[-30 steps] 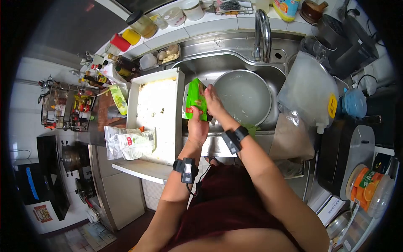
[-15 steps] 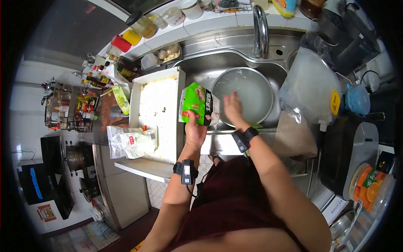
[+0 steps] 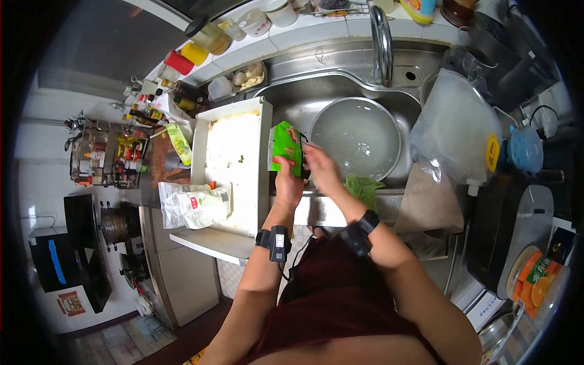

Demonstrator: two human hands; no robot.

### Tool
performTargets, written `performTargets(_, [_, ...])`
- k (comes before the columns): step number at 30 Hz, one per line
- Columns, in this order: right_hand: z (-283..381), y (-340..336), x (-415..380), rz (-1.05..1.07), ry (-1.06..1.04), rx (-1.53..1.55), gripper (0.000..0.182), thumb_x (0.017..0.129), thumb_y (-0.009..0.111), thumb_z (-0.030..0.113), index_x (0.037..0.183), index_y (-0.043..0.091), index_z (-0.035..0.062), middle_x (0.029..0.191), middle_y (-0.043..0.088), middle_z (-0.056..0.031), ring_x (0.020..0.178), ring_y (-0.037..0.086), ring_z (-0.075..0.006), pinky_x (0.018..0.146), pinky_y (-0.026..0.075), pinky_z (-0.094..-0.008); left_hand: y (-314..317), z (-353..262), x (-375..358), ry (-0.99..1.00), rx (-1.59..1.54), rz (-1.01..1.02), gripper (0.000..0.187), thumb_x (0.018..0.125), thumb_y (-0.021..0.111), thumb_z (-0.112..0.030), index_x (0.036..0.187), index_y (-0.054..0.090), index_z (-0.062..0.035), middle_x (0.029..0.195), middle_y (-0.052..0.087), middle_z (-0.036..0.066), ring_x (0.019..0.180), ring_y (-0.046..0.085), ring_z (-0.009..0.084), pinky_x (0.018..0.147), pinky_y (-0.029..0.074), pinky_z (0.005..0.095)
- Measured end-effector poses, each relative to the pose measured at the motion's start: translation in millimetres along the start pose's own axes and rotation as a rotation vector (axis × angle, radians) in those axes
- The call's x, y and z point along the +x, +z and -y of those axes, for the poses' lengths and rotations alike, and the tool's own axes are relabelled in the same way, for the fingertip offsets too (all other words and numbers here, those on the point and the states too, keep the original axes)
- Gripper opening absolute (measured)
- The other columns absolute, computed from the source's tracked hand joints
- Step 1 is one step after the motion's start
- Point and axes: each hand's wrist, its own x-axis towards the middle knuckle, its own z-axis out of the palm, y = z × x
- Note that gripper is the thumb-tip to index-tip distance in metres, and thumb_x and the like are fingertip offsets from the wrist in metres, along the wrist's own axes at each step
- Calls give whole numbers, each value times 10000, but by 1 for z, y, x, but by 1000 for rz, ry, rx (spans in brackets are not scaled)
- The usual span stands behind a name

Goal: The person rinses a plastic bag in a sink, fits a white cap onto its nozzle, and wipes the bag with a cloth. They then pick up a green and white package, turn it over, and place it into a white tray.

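Note:
My left hand [image 3: 288, 182] is closed around a green and black printed food packet [image 3: 285, 146], its thumb pressed on the green face. The packet is held above the sink's left edge, beside the white drawer-like tray [image 3: 240, 152]. Against the packet's right side lies my right hand [image 3: 323, 170], fingers stretched out and partly hidden at the tips. Just right of that hand, a round metal basin [image 3: 398, 143] of cloudy water stands in the sink [image 3: 292, 103]. A green cloth [image 3: 364, 190] hangs over the sink's front edge.
A white plastic bag [image 3: 207, 205] lies at the tray's front. The faucet [image 3: 382, 45] rises behind the basin. To the right are a translucent pouch [image 3: 453, 128], a brown paper-like sheet [image 3: 429, 201] and a dark bin-like appliance [image 3: 511, 231]. Jars [image 3: 208, 36] line the back ledge.
My right hand has moved left from over the basin to the packet's side. The packet has turned a little in my left hand. More of the green cloth shows now.

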Motion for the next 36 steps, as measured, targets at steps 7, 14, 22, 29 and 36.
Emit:
performTargets(7, [24, 36, 52, 100, 51, -368, 618, 926, 189, 474, 1349, 301, 38, 1400, 294, -156, 1313, 236, -290, 1026, 198, -500, 26, -4, -10, -36, 2, 133, 607, 912, 269, -519, 1356, 271, -105, 1329, 381, 71, 1197, 389, 221, 1016, 295, 375])
performTargets(14, [-16, 5, 70, -10, 118, -376, 582, 933, 236, 461, 1242, 441, 12, 1254, 471, -184, 1168, 438, -333, 970, 339, -409, 37, -30, -23, 43, -54, 153, 536, 891, 379, -505, 1197, 423, -67, 1103, 490, 50, 942, 478, 155, 789, 398, 311])
performTargets(22, [36, -32, 68, 407, 57, 281, 341, 883, 546, 156, 1186, 484, 12, 1081, 574, -60, 1020, 517, -129, 889, 392, -250, 10, -66, -13, -47, 78, 79, 438, 876, 466, -467, 1010, 477, -51, 1115, 526, 109, 968, 534, 206, 762, 446, 326])
performTargets(29, [61, -27, 56, 389, 188, 412, 127, 782, 641, 16, 857, 541, 40, 893, 607, -31, 848, 545, -80, 800, 423, -208, -8, -63, 12, 193, 310, -133, 526, 873, 534, -396, 1220, 372, -36, 1060, 505, 87, 925, 500, 178, 763, 451, 315])
performTargets(36, [52, -16, 39, 295, -382, 87, 156, 728, 650, -20, 824, 566, 70, 993, 618, -36, 1048, 544, -193, 968, 341, -341, 3, -63, 10, -218, -157, -184, 807, 822, 432, -603, 1313, 207, -4, 1256, 371, 228, 1140, 405, 382, 959, 285, 556])
